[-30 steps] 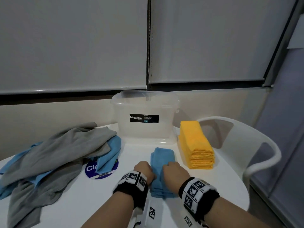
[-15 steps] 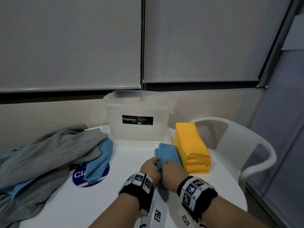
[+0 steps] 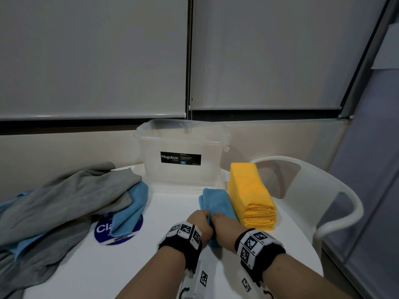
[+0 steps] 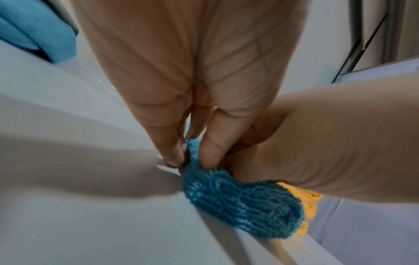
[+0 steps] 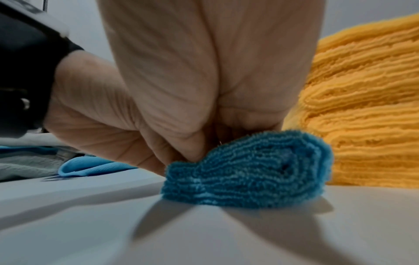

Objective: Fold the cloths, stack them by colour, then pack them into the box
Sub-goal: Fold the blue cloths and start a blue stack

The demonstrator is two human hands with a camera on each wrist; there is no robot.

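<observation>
From the head view I see my left hand (image 3: 199, 223) and right hand (image 3: 224, 228) both pinching the folded blue cloth (image 3: 218, 202), which lies on the table (image 3: 164, 212) touching the yellow stack (image 3: 250, 197) at 3 o'clock. Only the wrist views show the cloth's layered near edge; the box (image 3: 181, 152) at 12 o'clock shows only from the head.

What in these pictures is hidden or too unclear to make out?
- Round blue sticker, head view: wording covered by loose cloths.
- Box label, head view: small print too tiny.
- Folded blue cloth, head view: near end hidden under left hand and right hand.
- Chair, head view: legs hidden by table.
</observation>
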